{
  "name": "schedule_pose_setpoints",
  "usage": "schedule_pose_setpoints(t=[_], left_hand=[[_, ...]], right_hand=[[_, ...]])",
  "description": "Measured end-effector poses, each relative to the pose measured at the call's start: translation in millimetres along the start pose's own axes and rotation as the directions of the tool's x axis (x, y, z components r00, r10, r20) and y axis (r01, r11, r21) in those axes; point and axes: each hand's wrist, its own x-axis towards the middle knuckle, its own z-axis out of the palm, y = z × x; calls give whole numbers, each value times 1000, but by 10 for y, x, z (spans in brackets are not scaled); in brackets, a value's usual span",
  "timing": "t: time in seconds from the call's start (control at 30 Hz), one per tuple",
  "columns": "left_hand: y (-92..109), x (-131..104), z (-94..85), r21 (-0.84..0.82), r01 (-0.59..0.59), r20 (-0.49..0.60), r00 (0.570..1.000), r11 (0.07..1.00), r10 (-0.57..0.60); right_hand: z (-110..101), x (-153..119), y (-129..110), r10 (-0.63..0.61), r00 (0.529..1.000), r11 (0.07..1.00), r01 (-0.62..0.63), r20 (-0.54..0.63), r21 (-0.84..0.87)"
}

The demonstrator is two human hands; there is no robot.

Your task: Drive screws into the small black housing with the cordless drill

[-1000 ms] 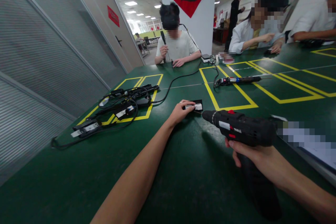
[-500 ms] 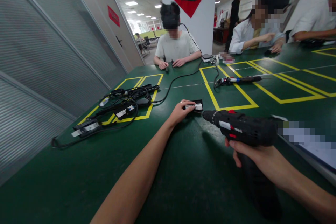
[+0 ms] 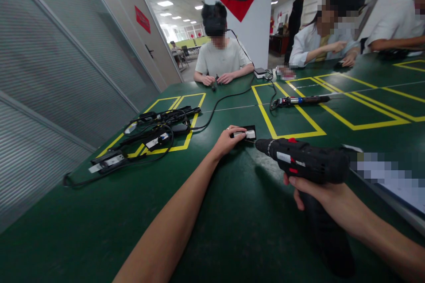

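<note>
My right hand (image 3: pixel 318 192) is wrapped round the handle of a black cordless drill (image 3: pixel 308 159) with red accents, its chuck pointing left. A thin bit reaches from the chuck to the near side of a small black box-like part (image 3: pixel 251 128) with a white label; whether it touches cannot be made out. My left hand (image 3: pixel 229 141) holds that part down on the green table (image 3: pixel 215 212), fingers over its left side and label. The part's left end is hidden under the fingers.
Several black adapters and cables (image 3: pixel 159 135) lie at left within yellow tape. A pen-like tool (image 3: pixel 302 101) with a cord lies beyond the drill. A tray-like edge (image 3: pixel 375 181) is at right. Across the table sits a person in a headset (image 3: pixel 221 55); other people sit at right.
Both hands, the drill and the black part stay nearly in place. The view has shifted very slightly. The person opposite has moved their hands closer together.
</note>
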Motion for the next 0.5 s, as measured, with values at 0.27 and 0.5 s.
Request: schedule_pose_setpoints(t=[0.27, 0.5], left_hand=[[39, -9, -11, 0, 8, 9, 1000, 1000, -8], [8, 5, 3, -8, -1, 4, 1000, 1000, 1]], right_hand=[[7, 8, 38, 4, 1000, 1000, -4, -3, 3], [18, 11, 9, 25, 1000, 1000, -25, -3, 13]])
